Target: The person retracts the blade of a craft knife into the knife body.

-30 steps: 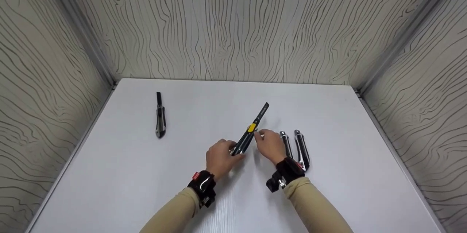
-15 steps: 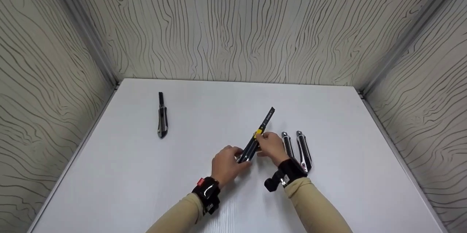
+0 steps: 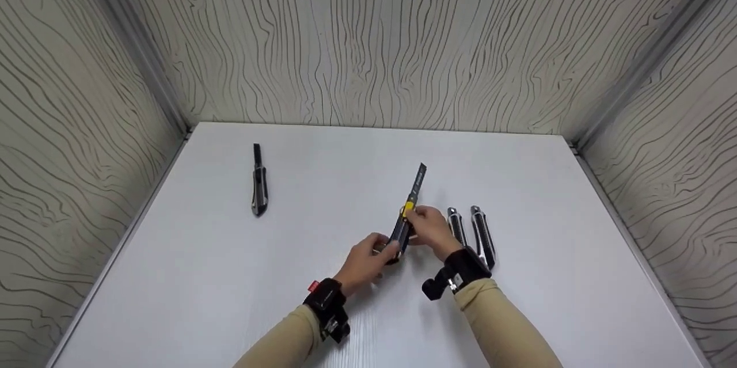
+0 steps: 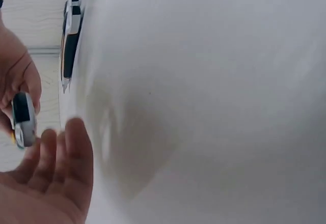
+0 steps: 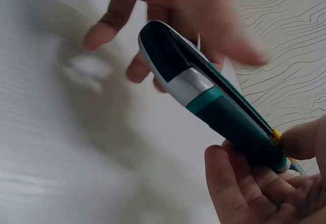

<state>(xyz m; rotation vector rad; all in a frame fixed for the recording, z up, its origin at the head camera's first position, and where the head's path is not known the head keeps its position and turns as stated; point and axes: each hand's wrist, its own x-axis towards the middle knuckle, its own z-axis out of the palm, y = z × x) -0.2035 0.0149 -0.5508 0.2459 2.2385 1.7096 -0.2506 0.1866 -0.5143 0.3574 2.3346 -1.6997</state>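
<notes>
A green and silver utility knife (image 5: 219, 107) is held up over the table, its long dark blade (image 3: 421, 177) out and pointing away. Near the front of the handle my right hand (image 3: 432, 228) grips it, thumb on the yellow slider (image 3: 409, 207) and fingers curled underneath. Around the rear end lies my left hand (image 3: 367, 258), its fingers loosely spread and its thumb (image 5: 244, 46) reaching over the handle. In the left wrist view, those left fingers (image 4: 76, 147) hang relaxed just beside the knife's butt (image 4: 23, 114).
On the white table (image 3: 322, 178), another utility knife (image 3: 259, 184) lies at the left, blade extended. Two more utility knives, an inner one (image 3: 456, 227) and an outer one (image 3: 483, 235), lie beside my right wrist without blades showing. Wood-patterned walls (image 3: 357, 40) enclose the table.
The right hand has moved its thumb onto the yellow slider and grips the handle. The knife has turned more upright, and the left fingers have loosened at its rear end.
</notes>
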